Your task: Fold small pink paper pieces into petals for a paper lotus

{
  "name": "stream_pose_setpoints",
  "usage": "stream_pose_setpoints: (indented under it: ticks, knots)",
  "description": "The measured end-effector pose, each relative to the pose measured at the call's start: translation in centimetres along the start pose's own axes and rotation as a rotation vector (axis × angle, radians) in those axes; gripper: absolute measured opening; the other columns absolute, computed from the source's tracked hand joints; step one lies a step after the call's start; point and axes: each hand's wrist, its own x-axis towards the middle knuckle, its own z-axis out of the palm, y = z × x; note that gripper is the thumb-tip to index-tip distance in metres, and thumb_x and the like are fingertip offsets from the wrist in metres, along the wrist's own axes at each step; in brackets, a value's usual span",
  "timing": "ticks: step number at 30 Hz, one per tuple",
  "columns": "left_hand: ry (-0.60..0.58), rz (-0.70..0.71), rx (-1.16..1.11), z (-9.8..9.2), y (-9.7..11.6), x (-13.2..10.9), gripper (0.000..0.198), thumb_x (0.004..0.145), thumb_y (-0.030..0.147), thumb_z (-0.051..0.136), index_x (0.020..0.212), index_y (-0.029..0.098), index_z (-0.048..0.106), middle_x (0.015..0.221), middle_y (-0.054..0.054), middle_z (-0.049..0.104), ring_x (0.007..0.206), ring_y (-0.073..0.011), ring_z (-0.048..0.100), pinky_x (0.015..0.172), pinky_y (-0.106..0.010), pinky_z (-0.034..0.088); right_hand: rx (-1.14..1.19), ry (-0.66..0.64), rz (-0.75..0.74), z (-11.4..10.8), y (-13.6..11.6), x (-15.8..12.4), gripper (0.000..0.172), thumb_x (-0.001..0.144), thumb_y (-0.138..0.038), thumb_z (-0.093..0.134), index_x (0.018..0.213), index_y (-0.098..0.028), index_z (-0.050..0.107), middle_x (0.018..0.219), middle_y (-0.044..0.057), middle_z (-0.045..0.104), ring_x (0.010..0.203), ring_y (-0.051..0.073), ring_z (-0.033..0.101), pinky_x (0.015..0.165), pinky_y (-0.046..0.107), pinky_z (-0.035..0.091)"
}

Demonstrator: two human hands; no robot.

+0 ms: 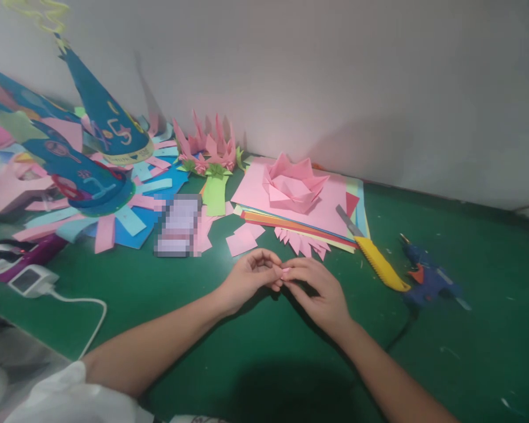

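Note:
A small piece of pink paper is pinched between both hands above the green table. My left hand is closed on its left side, thumb and fingertips together. From the right, my right hand grips the same piece with its fingertips. Most of the paper is covered by the fingers. Just beyond the hands lie pink paper squares and several folded pink pointed pieces. A folded pink paper flower rests on a stack of coloured paper.
A yellow utility knife with its blade out and a blue glue gun lie to the right. Blue paper cone hats, a pink paper crown and a blurred-out phone-like object are at left. A white charger trails its cable nearby.

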Motion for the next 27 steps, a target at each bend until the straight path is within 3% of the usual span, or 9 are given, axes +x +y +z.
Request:
stream_pose_setpoints:
  ticks: [8,16,21,27]
  knots:
    - [0.055,0.003,0.031,0.4,0.1,-0.2,0.036,0.061,0.031,0.079,0.074,0.012,0.052,0.053,0.005,0.056,0.045,-0.0051,0.054,0.046,-0.015,0.045,-0.047,-0.009,-0.002,0.0,0.0,0.0,0.012,0.085,-0.015,0.056,0.089,-0.026,0.061,0.092,0.003,0.067,0.087,0.018,0.062,0.077,0.033,0.047]
    - [0.035,0.077,0.125,0.6,-0.4,-0.4,0.038,0.066,0.04,0.075,0.077,0.014,0.049,0.057,0.006,0.053,0.045,-0.0042,0.052,0.045,-0.015,0.042,-0.078,-0.01,0.102,0.4,-0.4,-0.2,0.008,0.084,-0.017,0.053,0.081,-0.024,0.057,0.094,0.004,0.065,0.091,0.02,0.06,0.081,0.035,0.046]
    - [0.032,0.11,0.153,0.5,-0.7,-0.3,0.039,0.068,0.042,0.074,0.079,0.015,0.047,0.058,0.006,0.052,0.047,-0.005,0.052,0.048,-0.017,0.043,0.006,0.056,0.232,0.6,-0.6,-0.2,0.006,0.082,-0.018,0.054,0.08,-0.023,0.057,0.1,0.006,0.063,0.094,0.021,0.059,0.082,0.037,0.047]
    - [0.033,0.216,0.263,0.2,-1.2,-0.3,0.033,0.072,0.037,0.072,0.08,0.014,0.049,0.066,0.002,0.056,0.057,-0.007,0.057,0.055,-0.018,0.048,0.175,0.101,0.305,0.5,-0.9,0.0,0.008,0.08,-0.015,0.056,0.075,-0.022,0.058,0.082,0.003,0.063,0.082,0.018,0.061,0.074,0.031,0.049]
